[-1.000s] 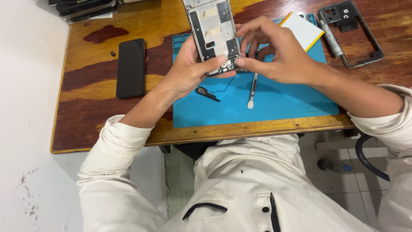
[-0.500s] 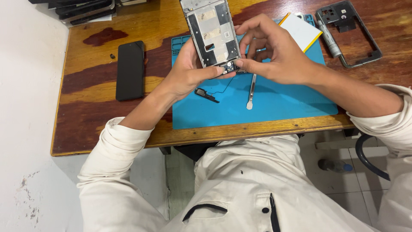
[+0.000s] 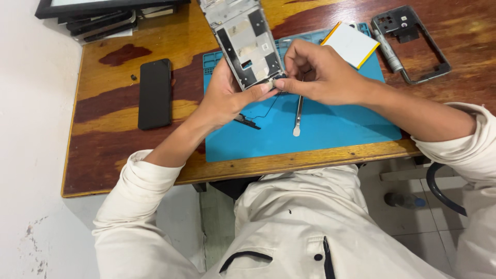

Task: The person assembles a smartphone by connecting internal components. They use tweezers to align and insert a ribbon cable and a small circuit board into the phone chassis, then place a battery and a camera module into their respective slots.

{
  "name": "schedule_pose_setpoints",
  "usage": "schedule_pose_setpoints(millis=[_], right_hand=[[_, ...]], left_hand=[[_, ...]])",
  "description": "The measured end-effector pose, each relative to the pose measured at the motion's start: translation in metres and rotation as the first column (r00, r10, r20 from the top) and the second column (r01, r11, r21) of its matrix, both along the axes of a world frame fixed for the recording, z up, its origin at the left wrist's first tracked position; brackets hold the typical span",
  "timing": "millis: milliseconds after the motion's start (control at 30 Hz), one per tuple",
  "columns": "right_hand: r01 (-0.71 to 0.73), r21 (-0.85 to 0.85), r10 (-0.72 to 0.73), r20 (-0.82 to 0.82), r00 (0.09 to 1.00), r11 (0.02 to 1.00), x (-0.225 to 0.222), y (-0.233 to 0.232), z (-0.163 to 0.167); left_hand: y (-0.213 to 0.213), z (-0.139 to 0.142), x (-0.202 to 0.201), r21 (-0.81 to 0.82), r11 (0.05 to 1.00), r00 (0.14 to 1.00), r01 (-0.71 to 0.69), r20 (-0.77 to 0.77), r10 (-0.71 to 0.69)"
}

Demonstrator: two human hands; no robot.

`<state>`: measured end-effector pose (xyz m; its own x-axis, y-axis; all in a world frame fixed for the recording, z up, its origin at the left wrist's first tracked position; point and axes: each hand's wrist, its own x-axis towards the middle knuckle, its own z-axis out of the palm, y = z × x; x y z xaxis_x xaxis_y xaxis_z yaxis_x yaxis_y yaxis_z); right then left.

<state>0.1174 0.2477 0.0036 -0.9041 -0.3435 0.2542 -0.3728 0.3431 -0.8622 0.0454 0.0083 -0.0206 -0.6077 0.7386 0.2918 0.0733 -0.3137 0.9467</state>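
Observation:
My left hand (image 3: 227, 98) holds an opened phone frame (image 3: 243, 36) by its lower end, tilted up over a blue work mat (image 3: 336, 129). My right hand (image 3: 323, 75) pinches a small dark part at the frame's bottom edge, thumb and forefinger closed on it. A thin metal pry tool (image 3: 298, 111) lies on the mat just under my right hand. A small black part (image 3: 248, 122) lies on the mat below my left hand, with a thin wire beside it.
A black phone (image 3: 155, 93) lies face down left of the mat. A white battery (image 3: 352, 45), a grey cylindrical tool (image 3: 386, 49) and a dark phone back frame (image 3: 413, 44) sit at the far right. Dark flat items (image 3: 98, 18) are stacked at the wooden table's far left corner.
Both hands and the phone frame have stayed together over the mat with only slight shifts. My right fingers remain pinched at the frame's bottom edge.

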Motion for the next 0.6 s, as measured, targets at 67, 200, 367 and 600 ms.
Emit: schedule_pose_setpoints(millis=[67, 200, 367, 600], right_hand=[[-0.001, -0.016, 0.001, -0.002, 1.000, 1.000, -0.001, 0.001, -0.003], [0.034, 0.066, -0.029, -0.073, 0.997, 0.997, 0.000, -0.002, -0.007], [0.060, -0.005, -0.060, -0.092, 0.994, 0.998, 0.004, -0.003, -0.009], [0.050, -0.054, -0.056, -0.117, 0.992, 0.997, 0.005, -0.002, -0.004]], left_hand=[[0.000, -0.002, 0.001, 0.007, 0.999, 0.999, -0.031, -0.012, 0.031], [0.001, -0.004, -0.001, 0.040, 0.998, 0.998, -0.050, -0.039, 0.052], [0.004, 0.001, 0.000, 0.026, 0.996, 0.996, -0.082, -0.022, 0.082], [0.006, 0.009, 0.004, -0.130, 0.988, 0.992, -0.084, 0.083, 0.096]])
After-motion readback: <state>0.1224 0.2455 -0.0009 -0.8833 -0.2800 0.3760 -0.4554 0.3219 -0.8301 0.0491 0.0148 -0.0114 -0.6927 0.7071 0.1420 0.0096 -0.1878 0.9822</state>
